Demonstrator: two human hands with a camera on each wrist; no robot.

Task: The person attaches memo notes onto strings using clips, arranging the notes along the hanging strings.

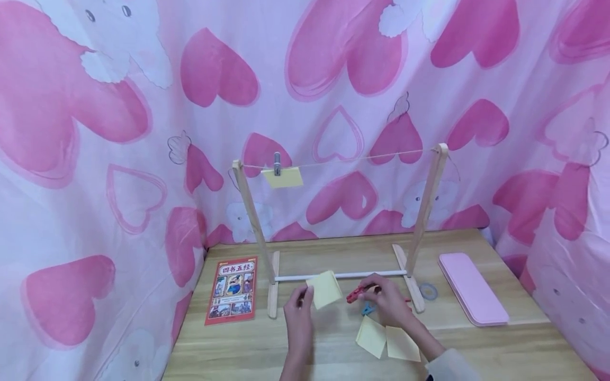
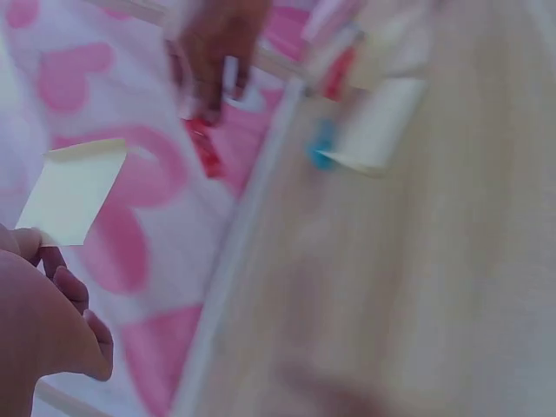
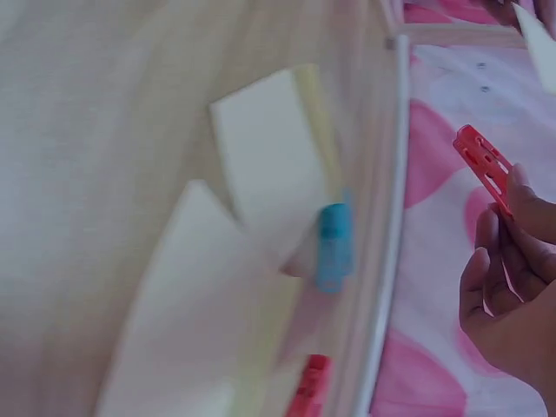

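A yellow sticky note (image 1: 325, 290) is pinched by its lower left corner between the thumb and fingers of my left hand (image 1: 300, 313). My right hand (image 1: 389, 302) pinches a red clothespin (image 3: 483, 163) by one end, to the right of the note. Beneath the right hand on the table lie a blue clothespin (image 3: 332, 248) and another red clothespin (image 3: 308, 387). Two more sticky notes, a left one (image 1: 371, 337) and a right one (image 1: 402, 344), lie nearer me. On the string (image 1: 333, 162), a grey clothespin (image 1: 277, 165) holds a hanging sticky note (image 1: 284, 178).
The string runs between the posts of a wooden frame (image 1: 425, 211) with a white crossbar (image 1: 352, 274). A red-bordered booklet (image 1: 232, 290) lies left on the table (image 1: 229, 349). Right of the frame are a tape roll (image 1: 428, 291) and a pink case (image 1: 473, 288). Heart-patterned curtains (image 1: 219, 69) surround the table.
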